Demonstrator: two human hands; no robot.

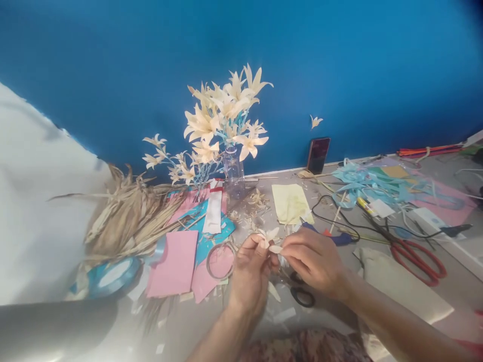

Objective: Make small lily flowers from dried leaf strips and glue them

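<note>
My left hand (249, 274) is closed around the base of a small cream handmade flower (269, 234), its petals spreading above the fingertips. Close beside it, my right hand (315, 259) pinches one pale petal (275, 249) between thumb and fingers, at the flower's lower right. Whether that petal is joined to the flower I cannot tell. Below the hands lie black-handled scissors (303, 296), partly hidden by the right hand. A loose pale petal (274, 291) rests on the table under the left wrist.
Cream flowers (230, 103) stand in a clear bottle (234, 176) at the back. Dried husks (116, 216), pink sheets (171, 264), a tape roll (221, 261) and blue ribbon (113, 276) lie left. Right are red-handled scissors (418, 261), a black cable (350, 206), a phone (318, 155) and cloth (400, 281).
</note>
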